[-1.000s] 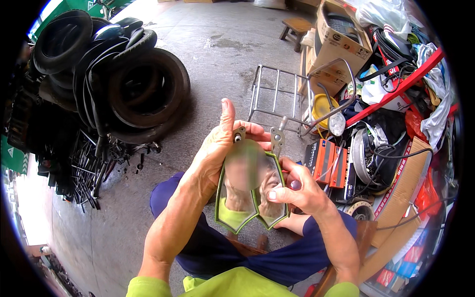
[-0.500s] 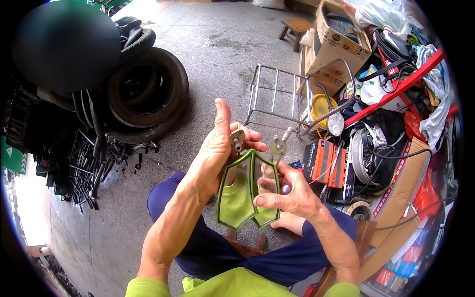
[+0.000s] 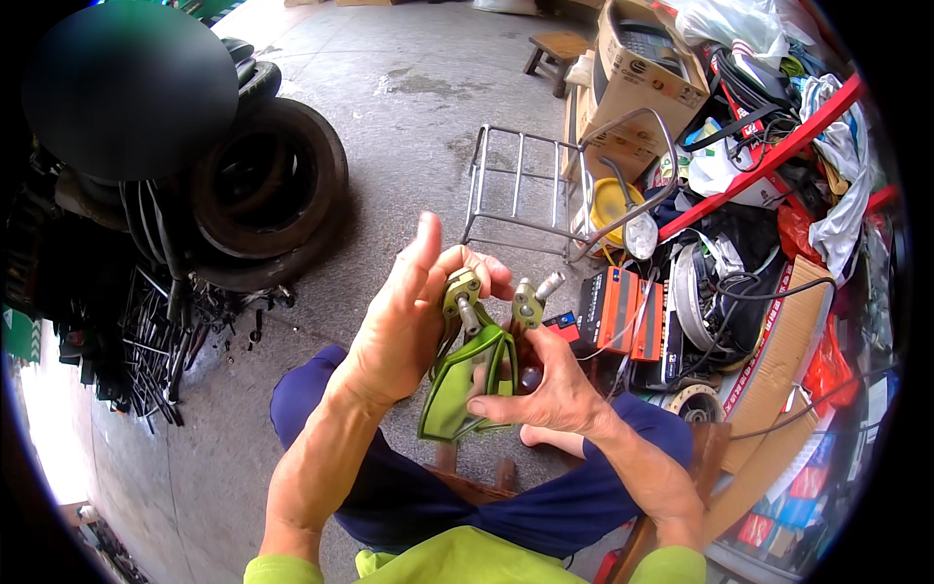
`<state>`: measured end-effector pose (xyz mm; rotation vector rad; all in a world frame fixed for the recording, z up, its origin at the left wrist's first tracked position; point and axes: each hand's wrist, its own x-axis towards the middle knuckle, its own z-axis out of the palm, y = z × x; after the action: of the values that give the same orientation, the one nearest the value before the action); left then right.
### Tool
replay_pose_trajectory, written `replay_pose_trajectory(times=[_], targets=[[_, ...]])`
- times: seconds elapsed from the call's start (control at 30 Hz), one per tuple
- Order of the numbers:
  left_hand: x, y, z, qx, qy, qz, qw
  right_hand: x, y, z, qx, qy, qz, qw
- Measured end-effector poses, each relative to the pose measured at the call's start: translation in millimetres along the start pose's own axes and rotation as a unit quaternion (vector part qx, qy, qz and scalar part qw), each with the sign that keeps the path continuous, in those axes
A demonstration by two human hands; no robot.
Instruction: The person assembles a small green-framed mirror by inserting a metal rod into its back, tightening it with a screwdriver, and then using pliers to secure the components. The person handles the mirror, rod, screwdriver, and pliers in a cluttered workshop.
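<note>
A pair of green-rimmed rearview mirrors is held close together over my lap, glass sides tilted up toward me. My left hand [image 3: 387, 336] is closed behind the left mirror [image 3: 445, 401], thumb sticking up. Beside its fingers sits that mirror's gold-coloured mount [image 3: 461, 290] with a threaded stud. My right hand [image 3: 562, 384] grips the right mirror [image 3: 505, 362] from the side, with the thumb across the mirrors' lower part. Its gold-coloured mount [image 3: 528, 304] and stud point up and away to the right. The glass reflects something green. Fingers behind the mirrors are mostly hidden.
Stacked tyres [image 3: 336, 180] and a heap of metal rods [image 3: 151, 336] lie on the left. Ahead stands a metal rack [image 3: 474, 195]. To the right are orange-and-black boxes [image 3: 615, 310], a cardboard box [image 3: 637, 92], a red rail [image 3: 769, 165] and tangled cables. A wooden stool [image 3: 561, 44] stands farther off.
Both mirrors have tipped, so their glass looks narrower and their mounts have turned toward me. Both hands still hold them. The surroundings have shifted slightly left in the picture.
</note>
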<state>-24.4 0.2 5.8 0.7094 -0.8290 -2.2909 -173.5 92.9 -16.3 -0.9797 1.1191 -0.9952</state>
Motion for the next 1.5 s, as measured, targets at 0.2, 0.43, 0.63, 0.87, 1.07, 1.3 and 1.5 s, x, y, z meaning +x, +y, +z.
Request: replay_pose_trajectory(times=[0.2,0.43,0.63,0.87,1.07,1.3,1.5], targets=[[-4.6,0.5,-0.6,0.013,-0.048,0.045,0.998,-1.7,-5.1,2.0,0.017,0.005,-0.005,1.0],[-6.8,1.3,0.3,0.041,-0.055,-0.024,0.997,-2.5,-11.4,-3.7,0.052,0.012,0.032,0.998],[-6.0,-4.2,-5.1,0.034,-0.047,-0.042,0.997,-3.1,-5.2,-7.8,-0.052,-0.019,-0.028,0.998],[-7.8,-9.8,-1.6,0.104,-0.068,0.01,0.992,-8.1,-20.7,-18.3,-0.261,0.007,-0.094,0.961],[-9.3,-13.0,6.0,0.202,-0.01,0.058,0.978,-15.9,-31.6,-20.4,-0.279,0.21,-0.209,0.914],[-8.6,-20.5,8.1,0.349,-0.005,0.142,0.926,-13.5,-31.9,-26.0,-0.422,0.226,-0.331,0.813],[-8.2,-18.7,9.8,0.387,-0.038,0.161,0.907,-15.1,-34.8,-27.9,-0.23,0.174,-0.249,0.925]])
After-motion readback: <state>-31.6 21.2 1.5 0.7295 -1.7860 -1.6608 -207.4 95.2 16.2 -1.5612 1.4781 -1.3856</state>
